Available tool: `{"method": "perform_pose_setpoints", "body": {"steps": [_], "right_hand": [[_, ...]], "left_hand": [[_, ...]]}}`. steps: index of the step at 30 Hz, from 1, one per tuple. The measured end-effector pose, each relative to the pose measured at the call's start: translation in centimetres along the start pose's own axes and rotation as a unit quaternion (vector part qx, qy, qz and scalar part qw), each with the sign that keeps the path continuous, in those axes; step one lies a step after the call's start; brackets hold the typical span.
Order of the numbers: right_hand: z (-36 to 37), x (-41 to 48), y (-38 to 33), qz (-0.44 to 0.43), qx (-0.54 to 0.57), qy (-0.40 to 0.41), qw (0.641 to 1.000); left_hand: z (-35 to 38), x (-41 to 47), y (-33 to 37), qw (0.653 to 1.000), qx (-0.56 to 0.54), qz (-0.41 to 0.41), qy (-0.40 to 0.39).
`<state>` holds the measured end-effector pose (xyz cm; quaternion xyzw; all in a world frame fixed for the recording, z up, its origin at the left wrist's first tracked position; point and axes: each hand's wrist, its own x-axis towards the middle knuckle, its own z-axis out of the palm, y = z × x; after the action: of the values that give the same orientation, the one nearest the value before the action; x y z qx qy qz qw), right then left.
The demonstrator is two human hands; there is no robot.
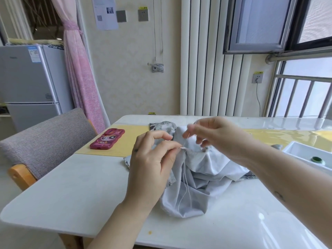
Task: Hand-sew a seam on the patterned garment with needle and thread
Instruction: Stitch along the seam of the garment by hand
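Note:
The garment lies bunched on the white table, pale grey inside out, with its patterned side showing only at the edges. My left hand pinches a raised fold of the cloth between thumb and forefinger. Just above and to the right, my right hand pinches the white thread near the same fold. The thread runs from the fingers to the seam and hangs in a long loop down over the fabric. The needle is too small to make out.
A red phone case with a cartoon face lies on a yellow mat at the left. A white tray holding a green spool stands at the right edge. A grey chair stands beside the table's left side.

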<state>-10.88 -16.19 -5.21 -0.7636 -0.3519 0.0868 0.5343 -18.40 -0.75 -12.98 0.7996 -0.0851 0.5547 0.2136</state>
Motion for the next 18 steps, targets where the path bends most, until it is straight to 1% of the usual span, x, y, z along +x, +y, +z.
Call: {"method": "perform_pose_setpoints", "body": {"steps": [1,2,3,4,5,6,7,8,9,10,11,12,14,15,16,17,18], "right_hand": [[-0.1,0.2,-0.3,0.033,0.129,0.014,0.991],[-0.1,0.3,-0.7,0.069,0.271,0.024,0.96],[-0.3,0.4,-1.0,0.09,0.38,0.037,0.92],[-0.6,0.6,-1.1,0.095,0.452,0.055,0.885],[-0.8,0.8,-1.2,0.083,0.484,0.067,0.868],[-0.9,1.1,-1.1,0.058,0.47,0.081,0.877],[-1.0,1.2,-1.0,0.023,0.389,0.104,0.915],[-1.0,1.1,-0.7,-0.025,0.232,0.138,0.963],[-1.1,1.0,-0.1,-0.081,0.033,0.174,0.981],[-1.3,1.1,0.7,-0.132,-0.145,0.19,0.962],[-1.5,1.2,1.4,-0.156,-0.269,0.184,0.933],[-1.5,1.3,1.9,-0.162,-0.344,0.171,0.909],[-1.8,1.6,2.8,-0.163,-0.417,0.181,0.876],[-2.0,1.9,3.1,-0.152,-0.412,0.196,0.877],[-2.2,2.1,3.1,-0.129,-0.369,0.203,0.897],[-2.3,2.4,2.9,-0.095,-0.278,0.204,0.934],[-2.4,2.7,2.6,-0.054,-0.159,0.198,0.966]], "left_hand": [[-0.1,0.1,0.0,1.0,-0.012,-0.018,-0.009],[-0.2,0.2,0.1,0.999,-0.028,-0.039,-0.02],[-0.3,0.4,0.1,0.996,-0.049,-0.063,-0.032],[-0.4,0.5,0.2,0.993,-0.071,-0.089,-0.043],[-0.4,0.6,0.3,0.986,-0.099,-0.121,-0.056],[-0.5,0.7,0.4,0.975,-0.137,-0.16,-0.07],[-0.6,0.8,0.6,0.959,-0.179,-0.201,-0.085],[-0.6,0.9,0.8,0.941,-0.219,-0.237,-0.097],[-0.7,1.0,0.8,0.926,-0.251,-0.264,-0.102],[-0.7,1.0,0.9,0.915,-0.273,-0.28,-0.101],[-0.8,1.1,0.9,0.909,-0.284,-0.289,-0.096],[-0.8,1.1,0.8,0.907,-0.289,-0.294,-0.091],[-0.9,1.2,0.7,0.906,-0.291,-0.297,-0.086],[-0.9,1.2,0.7,0.904,-0.293,-0.3,-0.086],[-0.9,1.2,0.7,0.901,-0.295,-0.304,-0.09],[-0.9,1.2,0.7,0.899,-0.296,-0.308,-0.094],[-0.9,1.2,0.7,0.897,-0.295,-0.312,-0.098]]}}
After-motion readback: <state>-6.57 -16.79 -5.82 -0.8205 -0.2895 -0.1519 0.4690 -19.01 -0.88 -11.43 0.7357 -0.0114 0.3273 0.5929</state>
